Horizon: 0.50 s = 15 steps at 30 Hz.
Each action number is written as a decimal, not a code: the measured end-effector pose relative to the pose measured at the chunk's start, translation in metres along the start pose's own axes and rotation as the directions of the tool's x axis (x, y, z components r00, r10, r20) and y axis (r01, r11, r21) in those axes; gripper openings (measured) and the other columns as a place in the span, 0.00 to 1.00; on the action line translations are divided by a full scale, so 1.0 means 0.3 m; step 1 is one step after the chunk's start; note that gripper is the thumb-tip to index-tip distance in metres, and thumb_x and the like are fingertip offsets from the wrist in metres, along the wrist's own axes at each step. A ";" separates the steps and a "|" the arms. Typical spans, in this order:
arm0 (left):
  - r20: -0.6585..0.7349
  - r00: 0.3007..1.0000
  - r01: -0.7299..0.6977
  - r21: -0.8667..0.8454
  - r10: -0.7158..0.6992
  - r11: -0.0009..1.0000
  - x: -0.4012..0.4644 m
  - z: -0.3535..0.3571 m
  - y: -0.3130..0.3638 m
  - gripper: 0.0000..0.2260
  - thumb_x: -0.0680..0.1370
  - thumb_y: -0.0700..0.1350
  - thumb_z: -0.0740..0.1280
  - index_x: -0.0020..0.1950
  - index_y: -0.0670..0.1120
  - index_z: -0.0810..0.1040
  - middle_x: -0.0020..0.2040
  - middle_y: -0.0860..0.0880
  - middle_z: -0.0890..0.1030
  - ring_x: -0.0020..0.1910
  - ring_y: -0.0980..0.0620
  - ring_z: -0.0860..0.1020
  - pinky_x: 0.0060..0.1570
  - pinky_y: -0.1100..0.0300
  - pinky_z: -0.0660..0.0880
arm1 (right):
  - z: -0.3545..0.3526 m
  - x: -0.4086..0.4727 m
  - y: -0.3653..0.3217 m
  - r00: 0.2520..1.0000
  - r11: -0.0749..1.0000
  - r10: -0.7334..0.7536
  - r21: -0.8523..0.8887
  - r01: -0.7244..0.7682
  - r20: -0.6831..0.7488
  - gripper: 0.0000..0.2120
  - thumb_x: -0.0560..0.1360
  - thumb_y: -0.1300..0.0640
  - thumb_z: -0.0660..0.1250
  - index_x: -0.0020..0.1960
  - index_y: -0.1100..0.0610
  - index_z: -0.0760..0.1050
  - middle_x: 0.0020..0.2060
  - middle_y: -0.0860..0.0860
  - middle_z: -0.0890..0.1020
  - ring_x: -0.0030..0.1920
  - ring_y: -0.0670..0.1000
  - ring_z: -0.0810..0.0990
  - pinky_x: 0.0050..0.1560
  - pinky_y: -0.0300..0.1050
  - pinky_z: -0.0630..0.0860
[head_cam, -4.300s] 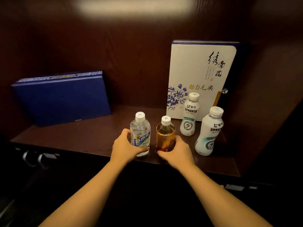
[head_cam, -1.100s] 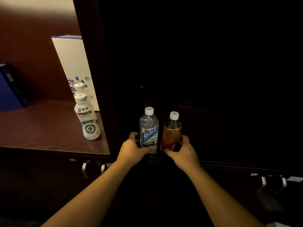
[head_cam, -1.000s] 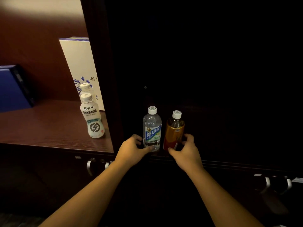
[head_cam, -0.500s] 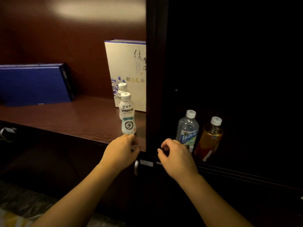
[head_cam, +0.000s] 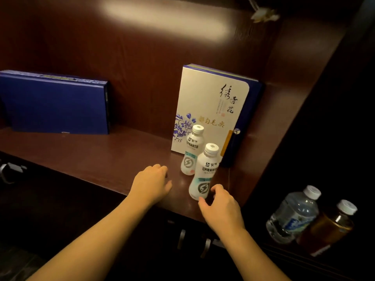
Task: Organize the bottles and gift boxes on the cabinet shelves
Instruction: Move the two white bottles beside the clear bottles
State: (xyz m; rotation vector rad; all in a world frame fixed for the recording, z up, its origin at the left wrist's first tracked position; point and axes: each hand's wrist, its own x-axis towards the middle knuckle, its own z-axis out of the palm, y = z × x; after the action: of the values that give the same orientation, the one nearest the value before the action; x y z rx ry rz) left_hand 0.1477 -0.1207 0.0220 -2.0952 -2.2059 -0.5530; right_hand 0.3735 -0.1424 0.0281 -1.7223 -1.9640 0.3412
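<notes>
Two white drink bottles stand on the lit wooden shelf (head_cam: 91, 157): the front one (head_cam: 205, 173) close to the edge, the rear one (head_cam: 191, 152) just behind it. My right hand (head_cam: 220, 207) is open, its fingers curled close around the base of the front bottle without gripping it. My left hand (head_cam: 152, 182) hovers open over the shelf, left of both bottles. A white gift box (head_cam: 209, 110) with blue flowers stands upright behind them. A blue gift box (head_cam: 56, 106) leans on the back wall at far left. A clear water bottle (head_cam: 293, 217) and an amber tea bottle (head_cam: 328, 228) stand in the dark right compartment.
A dark vertical divider (head_cam: 300, 126) separates the lit shelf from the right compartment. Metal door handles (head_cam: 192, 241) sit below the shelf edge, with another handle (head_cam: 9, 171) at far left. Open shelf surface lies between the two gift boxes.
Both hands let go of the water and tea bottles in the right compartment and moved left to the lit shelf; the view swung left with them.
</notes>
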 end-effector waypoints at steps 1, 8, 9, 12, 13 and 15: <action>0.011 1.000 -0.002 -0.009 0.002 1.000 0.037 0.010 -0.022 0.15 0.76 0.60 0.64 0.53 0.51 0.76 0.50 0.51 0.78 0.51 0.47 0.78 0.44 0.52 0.77 | 0.018 0.018 -0.011 0.999 0.999 0.045 -0.016 -0.045 -0.008 0.18 0.73 0.41 0.67 0.56 0.50 0.69 0.50 0.48 0.78 0.51 0.52 0.79 0.42 0.43 0.71; 0.120 0.991 -0.037 -0.130 0.053 0.991 0.258 0.110 -0.049 0.25 0.74 0.62 0.68 0.63 0.47 0.69 0.59 0.47 0.76 0.58 0.44 0.74 0.50 0.48 0.76 | 0.123 0.095 -0.063 0.967 0.965 0.255 0.059 -0.254 -0.007 0.26 0.69 0.41 0.71 0.59 0.52 0.65 0.54 0.53 0.80 0.54 0.58 0.80 0.45 0.47 0.75; 0.125 0.990 -0.047 -0.164 0.068 0.985 0.280 0.123 -0.037 0.27 0.73 0.62 0.69 0.64 0.47 0.68 0.59 0.46 0.75 0.59 0.44 0.74 0.50 0.47 0.76 | 0.131 0.101 -0.067 0.959 0.956 0.283 0.078 -0.281 -0.011 0.26 0.69 0.41 0.71 0.59 0.52 0.66 0.54 0.53 0.80 0.54 0.58 0.80 0.46 0.47 0.76; 0.142 0.986 -0.040 -0.302 0.086 0.953 0.342 0.162 0.001 0.31 0.71 0.62 0.72 0.64 0.46 0.66 0.61 0.45 0.74 0.60 0.43 0.73 0.53 0.46 0.76 | 0.152 0.128 -0.081 0.939 0.931 0.343 0.142 -0.337 -0.026 0.28 0.67 0.41 0.73 0.60 0.52 0.68 0.55 0.53 0.81 0.56 0.58 0.80 0.49 0.48 0.77; 0.146 0.986 -0.027 -0.353 0.083 0.935 0.359 0.173 0.013 0.32 0.70 0.61 0.73 0.65 0.46 0.66 0.61 0.45 0.74 0.60 0.42 0.73 0.54 0.46 0.76 | 0.155 0.138 -0.083 0.933 0.922 0.359 0.168 -0.349 -0.033 0.29 0.66 0.41 0.74 0.60 0.53 0.68 0.56 0.53 0.81 0.56 0.58 0.80 0.49 0.48 0.77; 0.147 0.986 -0.010 -0.436 0.083 0.900 0.391 0.192 0.026 0.34 0.71 0.59 0.74 0.68 0.45 0.65 0.64 0.43 0.73 0.62 0.41 0.74 0.56 0.46 0.75 | 0.163 0.162 -0.083 0.923 0.908 0.382 0.203 -0.366 -0.043 0.31 0.65 0.41 0.75 0.61 0.53 0.70 0.56 0.53 0.82 0.56 0.57 0.81 0.50 0.48 0.77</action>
State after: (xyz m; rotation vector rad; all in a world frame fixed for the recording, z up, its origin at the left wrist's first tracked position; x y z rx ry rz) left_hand 0.1578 0.0084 0.0025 -2.4759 -2.2754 -0.9863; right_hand 0.3232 -0.0923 0.0092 -1.9450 -1.4807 0.5650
